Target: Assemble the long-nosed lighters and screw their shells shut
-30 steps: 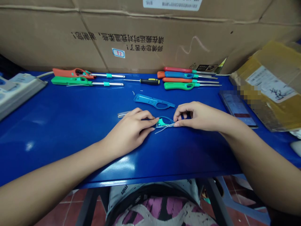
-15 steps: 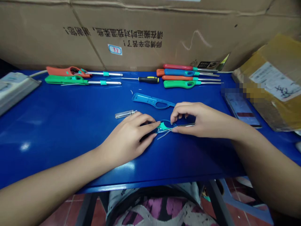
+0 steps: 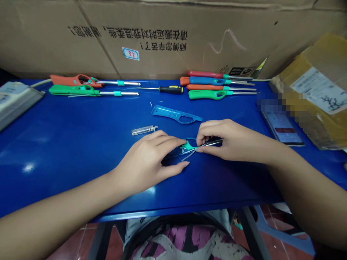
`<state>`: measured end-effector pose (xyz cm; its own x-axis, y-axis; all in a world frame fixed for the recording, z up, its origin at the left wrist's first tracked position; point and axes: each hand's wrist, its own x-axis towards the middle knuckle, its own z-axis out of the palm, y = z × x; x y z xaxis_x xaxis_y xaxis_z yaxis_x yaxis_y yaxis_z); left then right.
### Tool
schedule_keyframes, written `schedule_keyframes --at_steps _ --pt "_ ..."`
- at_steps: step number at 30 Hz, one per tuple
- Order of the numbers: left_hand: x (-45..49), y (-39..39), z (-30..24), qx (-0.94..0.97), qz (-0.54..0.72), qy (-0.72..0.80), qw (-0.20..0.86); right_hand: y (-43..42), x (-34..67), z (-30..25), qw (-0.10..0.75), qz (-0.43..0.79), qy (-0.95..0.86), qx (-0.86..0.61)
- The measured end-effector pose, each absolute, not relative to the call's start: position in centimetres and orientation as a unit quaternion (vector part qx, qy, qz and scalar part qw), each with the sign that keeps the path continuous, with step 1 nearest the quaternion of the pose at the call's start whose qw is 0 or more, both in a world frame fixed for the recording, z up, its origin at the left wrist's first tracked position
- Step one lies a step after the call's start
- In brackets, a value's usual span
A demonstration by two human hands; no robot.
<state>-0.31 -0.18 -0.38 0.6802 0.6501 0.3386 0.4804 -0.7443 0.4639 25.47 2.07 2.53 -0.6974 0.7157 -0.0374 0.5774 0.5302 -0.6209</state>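
Observation:
An opened blue stick lighter (image 3: 177, 151) lies on the table between my hands, with a green trigger (image 3: 187, 146) and a thin wire (image 3: 189, 155) showing. My left hand (image 3: 151, 155) rests its fingertips at the trigger; the thumb is spread away from the casing. At the front end, my right hand (image 3: 217, 139) pinches the lighter near its metal tube (image 3: 215, 142) and the wire. Just beyond them lies the other blue casing half (image 3: 176, 114). A clear fuel tank (image 3: 142, 130) is behind my left hand, which covers part of the lighter.
A screwdriver (image 3: 170, 89) lies at the back between two groups of stick lighters, including a green one (image 3: 74, 90) and another green one (image 3: 207, 94). Tiny screws (image 3: 151, 104) lie nearby. A phone (image 3: 282, 124) and taped box (image 3: 311, 90) are right; a large carton (image 3: 157, 21) stands behind.
My left thumb has moved off the lighter casing and spread toward me, uncovering more of the blue half. My right hand keeps its pinch at the tube end.

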Motion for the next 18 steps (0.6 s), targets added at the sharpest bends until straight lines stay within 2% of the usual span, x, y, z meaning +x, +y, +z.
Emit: schedule_keyframes --at_steps 18 --pt "-0.23 -0.05 -0.79 0.894 0.255 0.333 0.157 2.06 24.95 2.16 0.128 0.341 -0.833 -0.417"
